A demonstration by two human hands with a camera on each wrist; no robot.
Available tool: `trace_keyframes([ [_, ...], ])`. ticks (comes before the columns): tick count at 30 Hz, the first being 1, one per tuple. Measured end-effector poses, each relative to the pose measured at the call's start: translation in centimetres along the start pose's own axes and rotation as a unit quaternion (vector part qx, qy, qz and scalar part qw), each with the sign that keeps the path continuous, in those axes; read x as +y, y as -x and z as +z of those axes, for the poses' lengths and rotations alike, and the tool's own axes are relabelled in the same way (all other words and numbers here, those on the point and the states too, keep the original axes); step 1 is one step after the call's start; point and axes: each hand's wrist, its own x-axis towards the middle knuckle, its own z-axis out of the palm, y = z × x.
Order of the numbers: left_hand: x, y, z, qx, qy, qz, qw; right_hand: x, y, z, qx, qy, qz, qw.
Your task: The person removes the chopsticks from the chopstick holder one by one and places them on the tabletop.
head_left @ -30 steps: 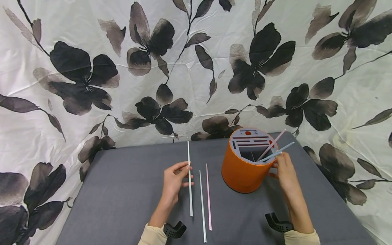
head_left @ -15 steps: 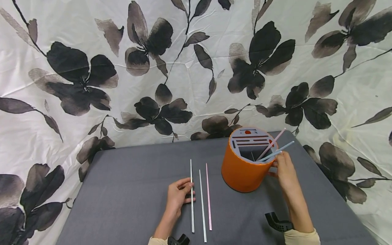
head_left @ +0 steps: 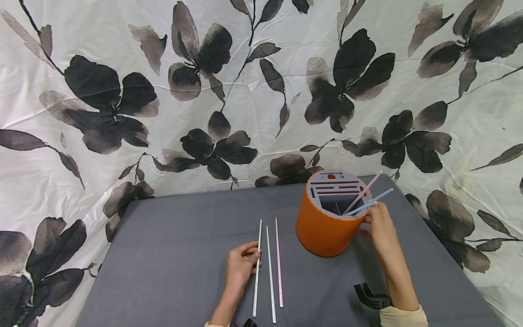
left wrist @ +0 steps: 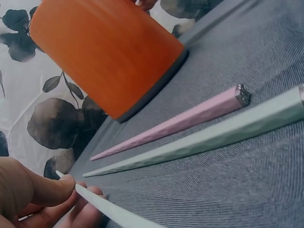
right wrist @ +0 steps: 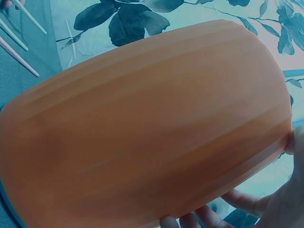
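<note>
My left hand (head_left: pixel 241 265) pinches a pale green chopstick (head_left: pixel 258 281) between thumb and fingers; in the left wrist view the held chopstick (left wrist: pixel 114 210) runs low over the cloth. Just to its right lie a second pale green chopstick (head_left: pixel 271 281) and a pink chopstick (head_left: pixel 279 268), roughly parallel. An orange utensil holder (head_left: pixel 324 231) with a grey slotted top stands upright at the right. Around its right side, near the rim, my right hand (head_left: pixel 383 229) grips it. A pink stick (head_left: pixel 369 184) and light blue sticks (head_left: pixel 382 195) lean out of its open compartment; their lower ends are hidden.
A grey cloth (head_left: pixel 175 254) covers the table. Behind it hangs a white curtain (head_left: pixel 286 150) with dark flowers, close to the holder's back. Black wrist cameras (head_left: pixel 372 297) sit at the cuffs.
My left hand has brought the pale green chopstick toward me and slightly right, closer beside the other two, tilting it a little. My right hand and the holder have stayed put.
</note>
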Motion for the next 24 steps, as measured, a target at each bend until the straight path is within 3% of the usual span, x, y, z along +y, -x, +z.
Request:
trace_keyframes([
  [4,-0.2,-0.1,0.2,0.017,-0.040,0.027,0.9987,0.1,0.0,0.0,0.003,0.002,0.001,1.000],
  [8,-0.3,0.1,0.6,0.046,-0.098,0.060,0.9923,0.2,0.0,0.0,0.004,0.001,0.000,1.000],
  [10,-0.4,0.2,1.0,0.063,-0.135,0.078,0.9859,0.2,0.0,0.0,0.004,-0.001,0.001,1.000],
  [17,-0.5,0.8,2.2,0.105,-0.255,0.142,0.9508,0.2,-0.1,0.1,0.003,0.003,0.004,1.000],
  [24,-0.5,0.9,2.4,0.109,-0.309,0.153,0.9322,0.3,-0.2,0.0,0.001,0.005,0.007,1.000],
])
